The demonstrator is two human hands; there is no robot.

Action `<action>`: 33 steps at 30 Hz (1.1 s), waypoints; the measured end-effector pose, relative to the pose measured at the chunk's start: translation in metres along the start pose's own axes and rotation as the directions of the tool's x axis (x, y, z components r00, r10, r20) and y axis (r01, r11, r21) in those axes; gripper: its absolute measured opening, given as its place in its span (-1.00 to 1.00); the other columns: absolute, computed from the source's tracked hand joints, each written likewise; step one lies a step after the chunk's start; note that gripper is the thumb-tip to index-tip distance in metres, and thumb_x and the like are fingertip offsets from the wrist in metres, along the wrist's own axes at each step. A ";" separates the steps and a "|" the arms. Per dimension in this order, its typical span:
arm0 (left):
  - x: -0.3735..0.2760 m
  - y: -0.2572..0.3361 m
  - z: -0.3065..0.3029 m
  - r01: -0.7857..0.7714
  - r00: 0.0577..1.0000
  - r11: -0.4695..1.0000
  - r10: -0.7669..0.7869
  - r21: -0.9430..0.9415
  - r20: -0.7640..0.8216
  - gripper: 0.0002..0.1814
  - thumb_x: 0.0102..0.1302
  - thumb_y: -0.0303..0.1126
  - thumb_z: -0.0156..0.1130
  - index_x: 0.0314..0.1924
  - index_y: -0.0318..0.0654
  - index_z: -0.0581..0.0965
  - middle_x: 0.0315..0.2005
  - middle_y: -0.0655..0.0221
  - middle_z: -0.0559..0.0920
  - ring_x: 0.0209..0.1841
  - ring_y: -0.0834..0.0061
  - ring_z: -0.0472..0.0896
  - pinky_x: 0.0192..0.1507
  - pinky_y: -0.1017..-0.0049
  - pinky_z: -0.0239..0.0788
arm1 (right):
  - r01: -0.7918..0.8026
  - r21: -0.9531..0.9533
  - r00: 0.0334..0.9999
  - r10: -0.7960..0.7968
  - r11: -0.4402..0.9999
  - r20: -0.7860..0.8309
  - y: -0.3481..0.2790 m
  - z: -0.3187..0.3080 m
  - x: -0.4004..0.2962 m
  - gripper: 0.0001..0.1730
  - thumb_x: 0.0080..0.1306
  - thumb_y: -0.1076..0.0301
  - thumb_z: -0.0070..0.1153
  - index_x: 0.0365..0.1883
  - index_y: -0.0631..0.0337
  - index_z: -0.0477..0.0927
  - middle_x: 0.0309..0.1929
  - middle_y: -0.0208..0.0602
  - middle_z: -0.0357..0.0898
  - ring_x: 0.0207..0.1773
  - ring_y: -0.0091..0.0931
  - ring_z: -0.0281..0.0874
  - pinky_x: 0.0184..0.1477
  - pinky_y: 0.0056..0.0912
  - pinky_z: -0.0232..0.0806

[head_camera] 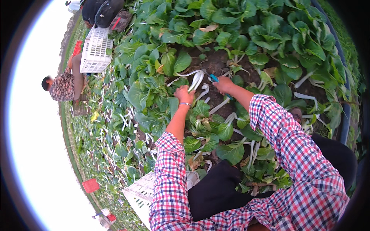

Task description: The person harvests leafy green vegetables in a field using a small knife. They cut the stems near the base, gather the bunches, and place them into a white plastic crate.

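My left hand point(185, 94) grips a bok choy plant point(197, 79) by its white stalks, with its leaves towards the left and its base towards the right. Close to that base, my right hand point(224, 85) is closed around the teal handle of a knife point(214, 78); the dark blade points at the stalks, and whether it touches them cannot be told. Dark soil point(219, 62) and cut white stalks point(218, 106) lie beneath and beside my hands.
Leafy bok choy point(231, 14) grows ahead. A white plastic crate point(138, 190) stands by my left arm. At the upper left a co-worker point(65, 86) sits near another white crate point(96, 50) and dark bags point(108, 14). A dark hose point(345, 115) runs along the right.
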State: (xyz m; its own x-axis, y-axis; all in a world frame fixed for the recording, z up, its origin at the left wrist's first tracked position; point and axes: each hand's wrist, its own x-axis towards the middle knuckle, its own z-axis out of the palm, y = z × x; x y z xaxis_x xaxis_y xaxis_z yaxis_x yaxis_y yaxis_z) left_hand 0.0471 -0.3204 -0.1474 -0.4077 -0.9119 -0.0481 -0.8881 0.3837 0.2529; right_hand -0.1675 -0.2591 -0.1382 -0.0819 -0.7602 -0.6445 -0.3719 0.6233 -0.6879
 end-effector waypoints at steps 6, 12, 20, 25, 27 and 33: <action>-0.001 -0.005 0.005 -0.001 1.000 0.989 0.002 -0.148 0.005 -0.61 -0.08 -0.11 0.37 -0.33 -0.23 0.54 -0.29 0.22 0.57 -0.15 0.12 0.49 -0.11 0.16 0.25 | -0.096 -0.142 0.984 0.115 0.985 0.132 -0.008 -0.026 0.008 -0.63 0.28 0.18 0.01 -0.45 0.41 0.50 -0.63 -0.19 0.53 -0.68 -0.45 0.48 -0.58 -0.33 0.41; -0.032 0.007 -0.045 -0.211 0.977 0.952 0.201 -0.223 -0.067 -0.70 -0.04 -0.31 0.37 -0.34 -0.31 0.52 -0.34 0.21 0.55 -0.20 0.15 0.48 -0.16 0.25 0.30 | -0.045 -0.004 0.982 0.045 0.999 0.181 0.021 -0.055 -0.053 -0.71 0.28 0.20 0.03 -0.35 0.32 0.46 -0.63 -0.28 0.50 -0.69 -0.52 0.43 -0.62 -0.43 0.36; -0.073 0.059 -0.152 0.028 0.984 0.425 0.148 -0.905 0.100 -0.78 0.15 -0.48 0.26 -0.18 -0.33 0.51 -0.31 0.47 0.57 -0.32 0.67 0.48 -0.20 0.61 0.33 | 0.452 0.588 0.891 -0.307 0.671 -0.334 0.012 -0.068 -0.169 -0.62 0.24 0.20 0.13 -0.06 0.24 0.44 -0.45 -0.42 0.49 -0.58 -0.66 0.36 -0.50 -0.59 0.29; -0.098 0.101 -0.181 0.396 0.895 -0.100 0.267 -0.913 0.359 -0.61 0.16 -0.47 0.26 0.01 -0.36 0.46 -0.21 0.35 0.61 -0.22 0.55 0.58 -0.14 0.53 0.45 | 0.687 0.575 0.724 -0.487 0.445 -0.488 -0.034 -0.086 -0.229 -0.48 0.18 0.22 0.17 0.08 0.24 0.41 -0.44 -0.47 0.48 -0.54 -0.70 0.34 -0.42 -0.65 0.27; -0.106 0.114 -0.182 0.479 0.856 -0.161 0.302 -0.863 0.419 -0.60 0.16 -0.49 0.25 0.03 -0.36 0.46 -0.22 0.35 0.61 -0.24 0.53 0.59 -0.15 0.52 0.46 | 0.692 0.580 0.711 -0.544 0.429 -0.446 -0.048 -0.094 -0.242 -0.51 0.17 0.27 0.22 0.04 0.26 0.43 -0.41 -0.48 0.48 -0.55 -0.71 0.35 -0.48 -0.65 0.24; -0.109 0.146 -0.180 0.232 0.752 0.218 0.578 -0.948 0.317 -0.23 0.13 -0.21 0.27 0.25 -0.40 0.19 0.15 0.19 0.35 0.22 0.35 0.28 0.27 0.38 0.04 | 0.609 0.637 0.777 -0.517 0.472 -0.360 -0.050 -0.089 -0.251 -0.71 0.13 0.36 0.27 -0.22 0.26 0.49 -0.53 -0.47 0.46 -0.65 -0.70 0.32 -0.59 -0.65 0.19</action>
State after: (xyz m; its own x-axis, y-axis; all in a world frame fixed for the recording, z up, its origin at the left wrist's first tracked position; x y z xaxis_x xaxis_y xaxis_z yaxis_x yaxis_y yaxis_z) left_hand 0.0000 -0.1913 0.0685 -0.8870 -0.4179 -0.1965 -0.0873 -0.2662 0.9600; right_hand -0.2106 -0.1161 0.0877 -0.2048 -0.9785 -0.0250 0.3639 -0.0524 -0.9300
